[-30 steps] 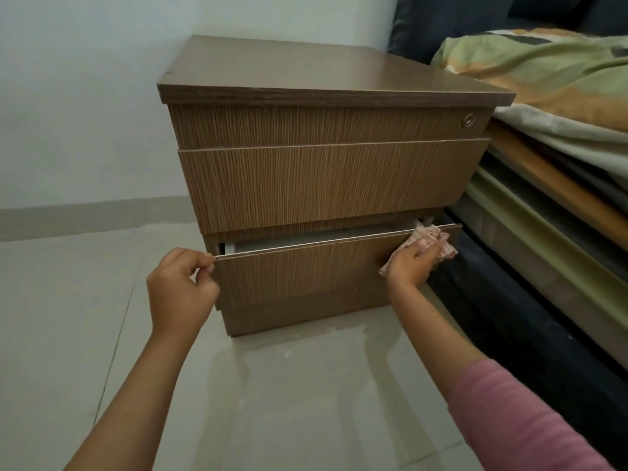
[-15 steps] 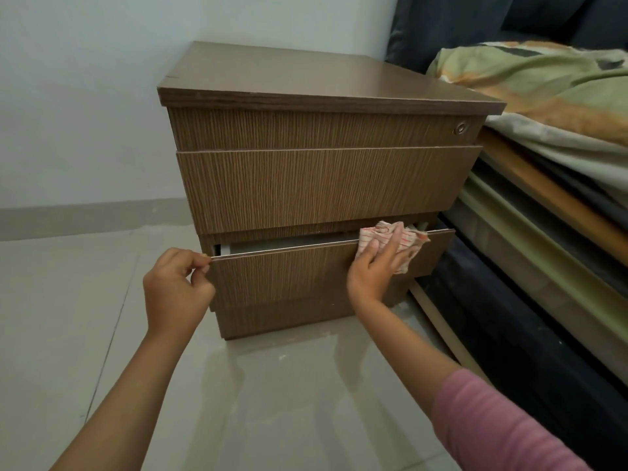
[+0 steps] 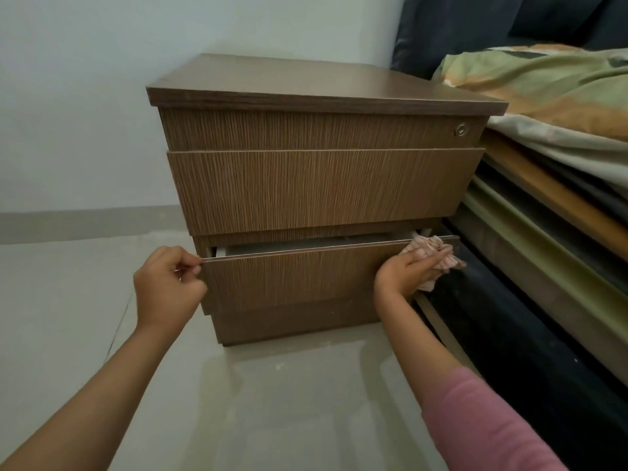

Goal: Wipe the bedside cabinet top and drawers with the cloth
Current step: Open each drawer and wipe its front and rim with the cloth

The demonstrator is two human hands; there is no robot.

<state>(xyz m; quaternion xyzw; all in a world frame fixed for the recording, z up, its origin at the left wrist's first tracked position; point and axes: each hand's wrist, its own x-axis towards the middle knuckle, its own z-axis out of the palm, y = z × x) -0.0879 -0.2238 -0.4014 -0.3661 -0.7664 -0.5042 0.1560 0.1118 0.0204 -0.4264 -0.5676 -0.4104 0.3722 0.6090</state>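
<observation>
A brown wooden bedside cabinet (image 3: 316, 86) stands on the floor with three drawer fronts. Its bottom drawer (image 3: 292, 277) is pulled out a little, showing a pale inner edge. My left hand (image 3: 166, 287) pinches the top left corner of that drawer front. My right hand (image 3: 406, 271) presses a crumpled pink and white cloth (image 3: 435, 253) against the drawer's top right corner. The top drawer has a small round lock (image 3: 460, 130) at its right end. The middle drawer (image 3: 319, 188) is closed.
A bed (image 3: 550, 185) with layered mattresses and a green and orange blanket (image 3: 540, 86) runs close along the cabinet's right side. A white wall stands behind and left. Pale tiled floor (image 3: 68, 317) spreads in front and to the left.
My right hand slid the cloth along the bottom drawer's top edge, from the middle back to the right corner. The left hand kept its pinch on the left corner.
</observation>
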